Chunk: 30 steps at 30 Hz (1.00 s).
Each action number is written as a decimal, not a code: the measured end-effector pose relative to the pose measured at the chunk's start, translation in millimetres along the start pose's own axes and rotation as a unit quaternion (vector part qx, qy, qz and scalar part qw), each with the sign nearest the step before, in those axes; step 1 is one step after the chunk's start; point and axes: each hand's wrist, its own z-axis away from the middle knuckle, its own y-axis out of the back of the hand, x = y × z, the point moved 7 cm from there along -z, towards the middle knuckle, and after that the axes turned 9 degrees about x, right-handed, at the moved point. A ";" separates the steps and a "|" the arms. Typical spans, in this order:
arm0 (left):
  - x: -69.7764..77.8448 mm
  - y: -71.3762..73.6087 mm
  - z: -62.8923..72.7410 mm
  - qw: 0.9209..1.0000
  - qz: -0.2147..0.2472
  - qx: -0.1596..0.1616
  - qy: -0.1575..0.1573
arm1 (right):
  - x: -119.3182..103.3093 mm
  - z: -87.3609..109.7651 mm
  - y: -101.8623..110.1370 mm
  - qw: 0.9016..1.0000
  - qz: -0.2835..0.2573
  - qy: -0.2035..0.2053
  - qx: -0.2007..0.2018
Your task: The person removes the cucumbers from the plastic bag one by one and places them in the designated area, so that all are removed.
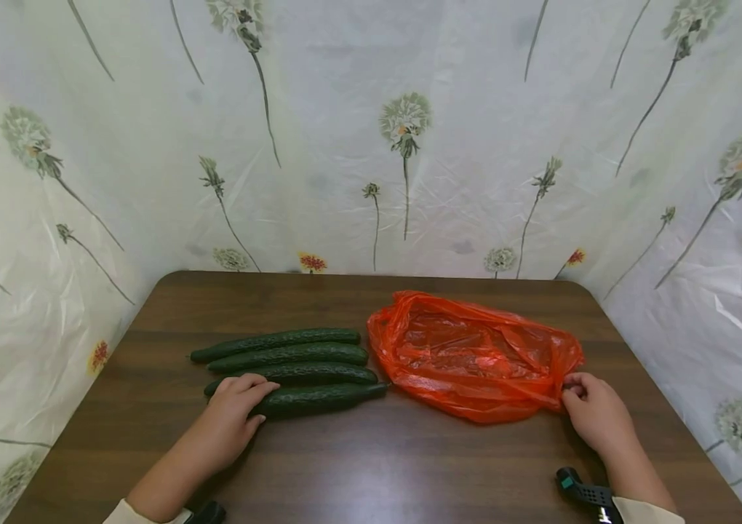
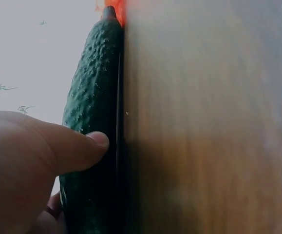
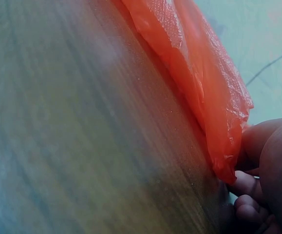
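Several long dark green cucumbers lie side by side on the left half of the table. My left hand point(image 1: 235, 409) grips the left end of the nearest cucumber point(image 1: 321, 399), fingers over its top and thumb along its near side. In the left wrist view, the thumb presses on the bumpy skin of that cucumber point(image 2: 94, 83). To the right lies a crumpled red plastic bag point(image 1: 469, 404), its thin film spread out. My right hand point(image 1: 596, 411) pinches the bag's near right corner; in the right wrist view the fingers curl at the tip of the red bag point(image 3: 199, 87).
The brown wooden table point(image 1: 371, 473) has rounded far corners. Behind it and along both sides hangs a pale sheet point(image 1: 332, 145) printed with dandelions. The far cucumber point(image 1: 279, 340) lies near the bag's left edge. A black wrist device point(image 1: 583, 491) sits by the right forearm.
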 end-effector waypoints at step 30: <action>-4.8 -4.9 -6.6 0.996 0.024 -0.065 0.061 | 2.8 -4.5 -4.9 1.000 -0.008 -0.002 0.002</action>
